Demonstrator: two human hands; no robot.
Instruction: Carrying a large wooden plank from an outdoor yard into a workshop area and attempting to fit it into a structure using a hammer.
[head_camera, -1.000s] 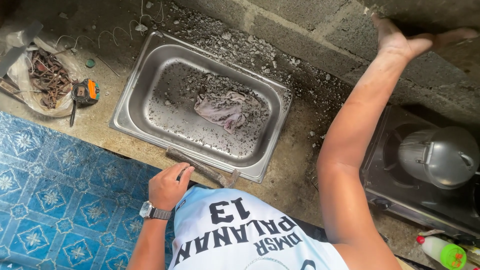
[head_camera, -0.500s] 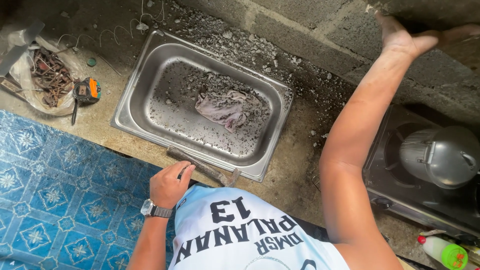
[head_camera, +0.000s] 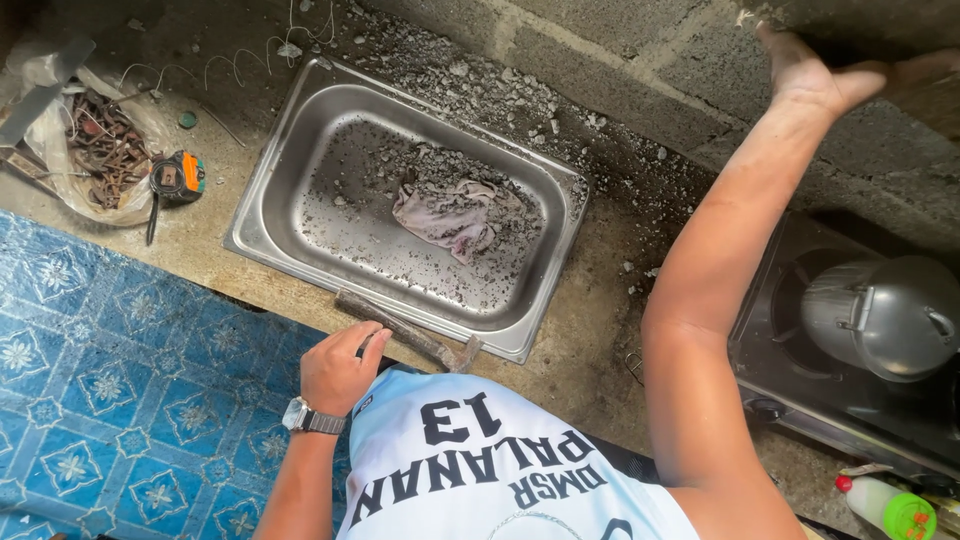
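a steel sink (head_camera: 270, 215) sits in the concrete counter, its basin strewn with grey rubble and a crumpled rag (head_camera: 448, 215). left of it lie a tape measure (head_camera: 178, 177) and a plastic bag of rusty scrap (head_camera: 98, 150). at right, 1 metal kettle (head_camera: 882, 315) stands on a black stove (head_camera: 790, 385), with a green-capped bottle (head_camera: 888, 508) just below.

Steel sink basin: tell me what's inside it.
Inside the steel sink basin lie a crumpled, dirty rag and grey rubble. Whatever lies beneath the rag is hidden.
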